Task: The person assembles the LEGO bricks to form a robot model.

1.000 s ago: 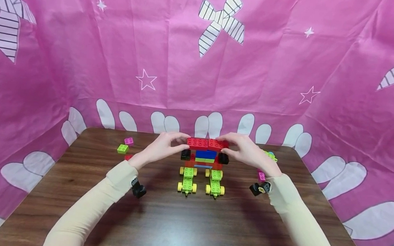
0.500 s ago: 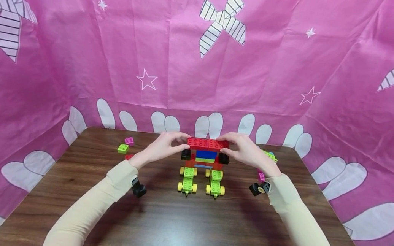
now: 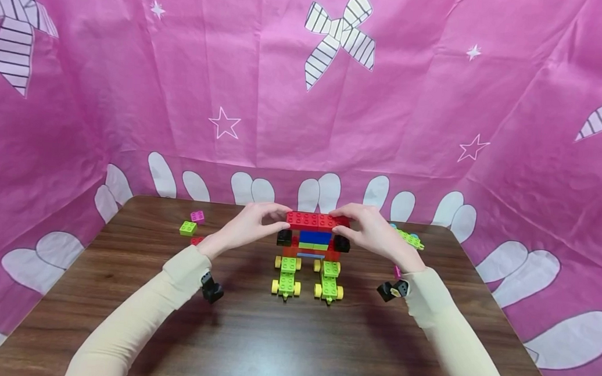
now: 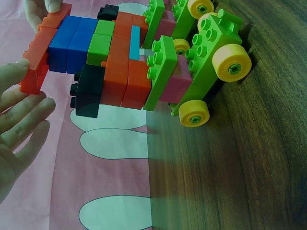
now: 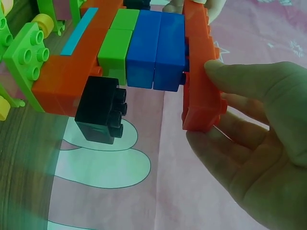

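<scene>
A toy-brick figure stands upright on two green wheeled bases with yellow wheels. Its middle stacks orange-red bricks, green bricks and blue bricks, with a black brick jutting out on each side. Across the top lie two long red bricks, a left one and a right one, end to end. My left hand pinches the left brick's outer end between thumb and fingers. My right hand pinches the right brick likewise. Blue studs show in a narrow gap beneath, in the right wrist view.
On the wooden table's left lie a pink brick, a light green brick and a partly hidden red piece. Behind my right forearm are a green studded piece and a pink piece. A pink curtain encloses the back.
My right hand and wrist have shifted slightly left, and the right red brick now sits closer against the left one. More of the green piece at right shows. My left hand stays put.
</scene>
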A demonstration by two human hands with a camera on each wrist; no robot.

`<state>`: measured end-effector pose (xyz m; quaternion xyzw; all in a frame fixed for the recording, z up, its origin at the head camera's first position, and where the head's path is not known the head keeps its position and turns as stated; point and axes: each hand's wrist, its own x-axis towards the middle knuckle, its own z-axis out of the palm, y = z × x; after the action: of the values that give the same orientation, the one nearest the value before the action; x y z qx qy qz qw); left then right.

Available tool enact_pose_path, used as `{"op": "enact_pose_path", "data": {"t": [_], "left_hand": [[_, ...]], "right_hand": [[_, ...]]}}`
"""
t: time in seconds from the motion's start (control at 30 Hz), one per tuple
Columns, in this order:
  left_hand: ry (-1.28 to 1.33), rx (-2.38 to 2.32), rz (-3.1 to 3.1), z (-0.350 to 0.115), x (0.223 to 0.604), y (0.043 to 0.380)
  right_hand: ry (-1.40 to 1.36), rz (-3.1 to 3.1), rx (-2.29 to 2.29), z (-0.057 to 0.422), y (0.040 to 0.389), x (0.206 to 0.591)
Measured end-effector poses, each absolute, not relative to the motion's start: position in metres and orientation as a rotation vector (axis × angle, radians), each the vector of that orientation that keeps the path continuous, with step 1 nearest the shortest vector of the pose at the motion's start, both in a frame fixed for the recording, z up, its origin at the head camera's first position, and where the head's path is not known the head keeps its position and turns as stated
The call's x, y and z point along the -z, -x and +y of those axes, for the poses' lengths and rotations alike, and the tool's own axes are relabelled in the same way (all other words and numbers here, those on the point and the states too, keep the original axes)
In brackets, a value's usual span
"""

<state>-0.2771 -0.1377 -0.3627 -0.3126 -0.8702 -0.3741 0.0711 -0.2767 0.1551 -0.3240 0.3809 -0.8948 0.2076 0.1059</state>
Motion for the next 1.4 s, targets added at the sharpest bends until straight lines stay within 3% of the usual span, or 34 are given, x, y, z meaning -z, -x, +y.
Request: {"op": "enact_pose_path", "data": {"t": [1.4], "left_hand": [[0.951,1.133,-2.587,-0.1363,0.3644,0.2766]], "right_hand": [[-1.179,-2.583,-0.48,0.1511,0.2782,0.3245]]}}
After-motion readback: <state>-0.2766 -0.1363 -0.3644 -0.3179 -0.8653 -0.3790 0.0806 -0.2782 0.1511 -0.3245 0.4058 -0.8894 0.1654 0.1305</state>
